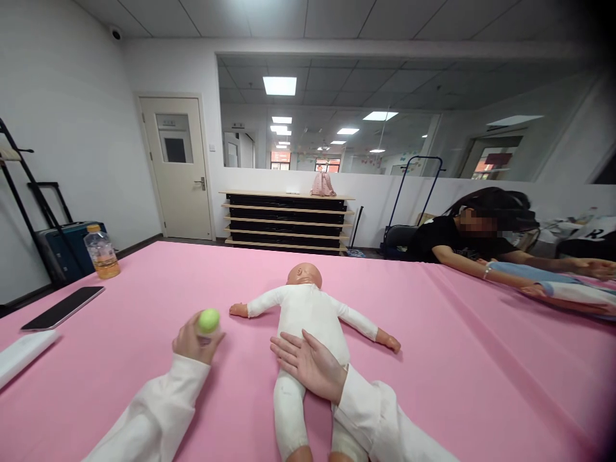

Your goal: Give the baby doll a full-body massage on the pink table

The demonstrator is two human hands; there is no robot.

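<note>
A baby doll (310, 314) in a white cloth suit lies on the pink-covered table (433, 385), its arms spread and its legs toward me. Its bald head (305, 274) is at the far end. Left of the doll, my left hand (190, 340) is closed around a small container with a round yellow-green top (209, 320); my fingers hide most of its body. My right hand (310, 366) is open with the palm up and fingers stretched out, over the doll's lower body. Whether it touches the doll I cannot tell.
On the table's left side are a drink bottle (102, 251), a dark phone-like slab (63, 308) and a white long object (26, 356). At the right, another person (447, 244) leans over the table, arms around a doll in blue and white clothes (572, 290).
</note>
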